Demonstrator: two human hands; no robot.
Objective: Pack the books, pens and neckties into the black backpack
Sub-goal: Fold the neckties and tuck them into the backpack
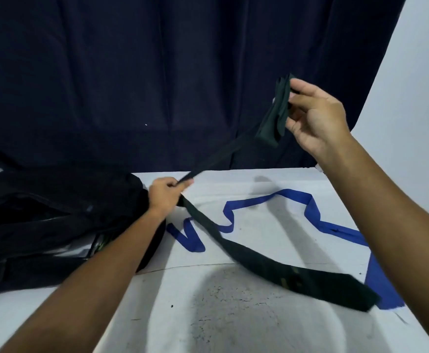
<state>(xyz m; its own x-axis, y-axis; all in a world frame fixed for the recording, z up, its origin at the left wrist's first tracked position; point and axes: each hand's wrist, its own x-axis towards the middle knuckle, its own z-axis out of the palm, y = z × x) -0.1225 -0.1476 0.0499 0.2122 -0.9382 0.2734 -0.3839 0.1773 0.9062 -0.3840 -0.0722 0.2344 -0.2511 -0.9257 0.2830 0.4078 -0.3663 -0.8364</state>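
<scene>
A dark green necktie (279,268) stretches between both hands. My right hand (317,115), raised above the table's far right, grips its folded narrow end. My left hand (166,196) pinches the tie's middle just right of the backpack. The wide end trails over the white table toward the front right. Beneath it a blue necktie (295,198) lies in zigzag loops on the table. The black backpack (55,215) lies open on the left, with something green-striped and white showing inside, partly hidden by my left forearm.
The white table (233,314) is scuffed with dark marks near the front. A dark blue curtain (157,72) hangs behind it. A white wall (417,98) stands at the right.
</scene>
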